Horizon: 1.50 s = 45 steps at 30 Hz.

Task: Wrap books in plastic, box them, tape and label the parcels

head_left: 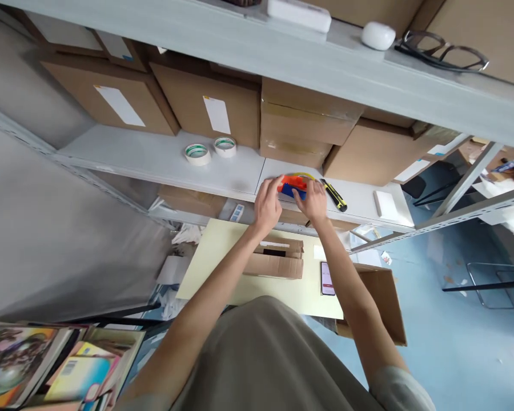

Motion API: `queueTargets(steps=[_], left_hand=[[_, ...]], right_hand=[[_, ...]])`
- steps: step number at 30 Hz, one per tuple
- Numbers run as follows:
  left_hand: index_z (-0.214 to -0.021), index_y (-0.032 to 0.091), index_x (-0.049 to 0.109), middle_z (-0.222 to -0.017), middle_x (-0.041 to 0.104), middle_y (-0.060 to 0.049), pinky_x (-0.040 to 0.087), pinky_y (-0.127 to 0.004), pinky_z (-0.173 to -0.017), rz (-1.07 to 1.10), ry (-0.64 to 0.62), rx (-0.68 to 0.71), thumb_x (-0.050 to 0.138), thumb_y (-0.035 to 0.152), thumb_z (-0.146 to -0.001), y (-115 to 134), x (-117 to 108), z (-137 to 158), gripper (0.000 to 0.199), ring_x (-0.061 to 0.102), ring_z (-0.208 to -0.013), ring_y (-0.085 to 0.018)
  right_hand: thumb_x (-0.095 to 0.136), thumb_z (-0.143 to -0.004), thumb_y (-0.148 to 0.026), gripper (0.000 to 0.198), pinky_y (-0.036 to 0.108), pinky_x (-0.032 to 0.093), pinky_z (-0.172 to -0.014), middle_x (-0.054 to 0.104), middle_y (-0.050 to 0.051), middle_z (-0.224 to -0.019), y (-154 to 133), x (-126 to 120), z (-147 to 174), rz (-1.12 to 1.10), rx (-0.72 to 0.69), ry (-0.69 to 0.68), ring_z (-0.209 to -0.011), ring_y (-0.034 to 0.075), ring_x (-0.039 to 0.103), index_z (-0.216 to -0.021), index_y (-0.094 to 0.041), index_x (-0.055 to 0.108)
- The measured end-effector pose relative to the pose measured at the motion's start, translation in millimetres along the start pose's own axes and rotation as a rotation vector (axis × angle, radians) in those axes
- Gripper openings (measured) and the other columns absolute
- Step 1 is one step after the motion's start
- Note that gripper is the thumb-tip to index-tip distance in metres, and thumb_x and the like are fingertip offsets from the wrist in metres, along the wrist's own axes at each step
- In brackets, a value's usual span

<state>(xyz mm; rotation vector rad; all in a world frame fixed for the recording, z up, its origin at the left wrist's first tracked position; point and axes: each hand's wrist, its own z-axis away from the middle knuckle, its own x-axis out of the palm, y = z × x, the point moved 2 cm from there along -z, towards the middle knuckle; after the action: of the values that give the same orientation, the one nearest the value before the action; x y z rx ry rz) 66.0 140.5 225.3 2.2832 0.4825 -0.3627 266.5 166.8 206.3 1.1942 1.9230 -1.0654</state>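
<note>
Both my hands reach forward to the middle shelf and meet at a red-and-blue plastic object (294, 184), whose exact kind is partly hidden by my fingers. My left hand (268, 202) grips its left end, fingers bent over the red part. At its right end my right hand (312, 200) takes hold, thumb near the blue side. A thin yellow curved edge (303, 174) shows just behind it. Right beside my right hand lies a yellow-and-black utility knife (334, 195) on the shelf.
Two tape rolls (197, 154) sit left on the shelf (154, 162), before cardboard boxes (214, 108). Below, a pale yellow board (223, 245) bears an open carton (278, 264) and a phone (326, 278). Glasses (445, 51) rest on the upper shelf; books (77, 365) fill the lower left.
</note>
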Motion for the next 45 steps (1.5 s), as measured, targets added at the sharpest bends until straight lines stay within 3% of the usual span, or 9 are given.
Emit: queueTargets(steps=[5,10,16,20,24,31,36,39,45], left_hand=[[-0.149,0.018,0.062,-0.129,0.070,-0.015,0.053,-0.044,-0.114,0.013,0.050,-0.008,0.038,0.014,-0.107,15.8,-2.2,7.7,0.048,0.067,-0.123,-0.027],[-0.145,0.021,0.060,-0.120,0.074,-0.012,0.059,-0.043,-0.110,0.152,0.038,-0.228,0.048,0.023,-0.109,-2.4,4.8,55.4,0.037,0.073,-0.115,-0.023],[-0.127,0.019,0.065,-0.120,0.078,-0.013,0.068,-0.038,-0.097,0.530,0.001,-0.509,0.066,0.036,-0.105,-3.8,4.6,127.1,0.027,0.079,-0.106,-0.022],[-0.118,0.021,0.067,-0.118,0.079,-0.011,0.069,-0.036,-0.094,0.640,-0.004,-0.593,0.073,0.046,-0.104,15.2,-19.8,160.9,0.029,0.081,-0.103,-0.021],[-0.111,0.021,0.072,-0.111,0.081,-0.009,0.070,-0.035,-0.091,0.670,-0.001,-0.662,0.075,0.051,-0.101,27.5,-47.9,179.8,0.032,0.081,-0.099,-0.022],[-0.105,0.025,0.078,-0.104,0.082,-0.006,0.068,-0.035,-0.084,0.614,-0.132,-0.662,0.074,0.050,-0.101,30.4,-88.0,186.3,0.026,0.079,-0.090,-0.022],[-0.116,0.024,0.084,-0.108,0.085,-0.009,0.069,-0.037,-0.083,0.743,-0.157,-0.774,0.073,0.063,-0.099,2.8,-129.2,169.0,0.043,0.081,-0.099,-0.028],[-0.121,0.023,0.086,-0.110,0.085,-0.011,0.070,-0.040,-0.080,0.831,-0.282,-0.788,0.071,0.071,-0.098,-14.6,-150.7,155.1,0.055,0.082,-0.099,-0.031],[-0.110,0.024,0.089,-0.102,0.086,-0.010,0.069,-0.040,-0.076,0.979,-0.444,-0.752,0.083,0.068,-0.091,-24.0,-167.0,144.3,0.049,0.082,-0.094,-0.030]], right_hand=[[0.067,-0.104,-0.045,0.054,0.062,0.044,-0.121,0.079,0.031,-0.123,14.0,27.5,-22.6,0.155,0.017,-0.236,-0.124,0.044,0.072,-0.140,-0.004,0.062],[0.071,-0.102,-0.042,0.047,0.060,0.050,-0.114,0.081,0.027,-0.113,10.0,25.8,-11.2,0.131,0.084,-0.253,-0.114,0.043,0.075,-0.134,-0.009,0.061],[0.062,-0.105,-0.069,0.050,0.047,0.061,-0.084,0.077,0.012,-0.100,-40.6,-0.9,71.6,-0.147,0.230,-0.222,-0.091,0.035,0.075,-0.123,-0.023,0.057],[0.066,-0.100,-0.075,0.052,0.038,0.059,-0.079,0.075,0.007,-0.099,-84.6,-14.5,131.5,-0.524,0.337,-0.204,-0.088,0.026,0.071,-0.112,-0.025,0.057],[0.071,-0.098,-0.071,0.050,0.036,0.059,-0.080,0.071,0.005,-0.102,-117.8,-16.4,159.2,-0.673,0.433,-0.247,-0.089,0.023,0.068,-0.112,-0.025,0.056],[0.068,-0.100,-0.073,0.049,0.036,0.060,-0.080,0.069,0.004,-0.097,-139.3,-17.8,173.2,-0.612,0.409,-0.326,-0.085,0.022,0.067,-0.112,-0.026,0.057],[0.076,-0.096,-0.072,0.055,0.041,0.065,-0.078,0.077,0.008,-0.102,-145.5,-32.6,182.8,-0.697,0.443,-0.543,-0.086,0.025,0.074,-0.118,-0.026,0.057],[0.079,-0.095,-0.070,0.053,0.040,0.064,-0.077,0.078,0.008,-0.105,-151.8,-46.0,184.6,-0.670,0.427,-0.657,-0.088,0.025,0.075,-0.117,-0.027,0.058],[0.081,-0.096,-0.061,0.046,0.036,0.061,-0.076,0.076,0.004,-0.105,-168.1,-66.9,176.6,-0.541,0.316,-0.743,-0.084,0.022,0.071,-0.121,-0.027,0.063]])
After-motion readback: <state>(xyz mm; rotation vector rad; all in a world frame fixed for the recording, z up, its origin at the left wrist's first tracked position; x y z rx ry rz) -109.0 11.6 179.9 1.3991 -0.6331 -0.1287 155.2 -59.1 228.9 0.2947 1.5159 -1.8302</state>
